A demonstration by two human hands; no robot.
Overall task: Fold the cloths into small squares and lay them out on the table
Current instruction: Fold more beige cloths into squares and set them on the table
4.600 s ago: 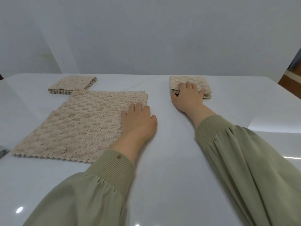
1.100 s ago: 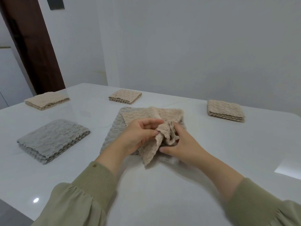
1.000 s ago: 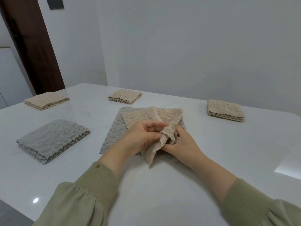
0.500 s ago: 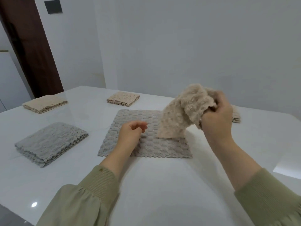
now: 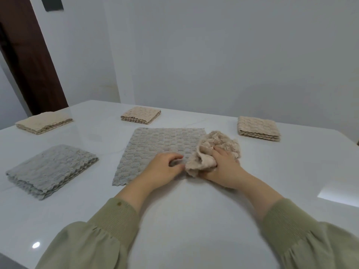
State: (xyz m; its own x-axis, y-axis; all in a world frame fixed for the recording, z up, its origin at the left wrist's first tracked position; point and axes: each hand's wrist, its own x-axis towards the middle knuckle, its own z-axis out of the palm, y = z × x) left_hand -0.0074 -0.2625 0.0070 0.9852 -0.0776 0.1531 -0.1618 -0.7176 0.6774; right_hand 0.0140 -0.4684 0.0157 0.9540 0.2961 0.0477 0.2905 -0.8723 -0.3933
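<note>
Now I am clutching the crumpled beige cloth (image 5: 217, 140) in my right hand (image 5: 223, 167), away from every edge of the table (image 5: 194, 220), at the right side of the flat grey cloth (image 5: 159, 146) where my left hand (image 5: 163, 169) is resting loose and empty, and I am planning to find its corners before folding.

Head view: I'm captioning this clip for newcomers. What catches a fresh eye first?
The crumpled beige cloth, gripped by the right hand at centre. Left of it a grey cloth lies flat under the left hand. Three folded beige squares and one folded grey square ring them.
</note>
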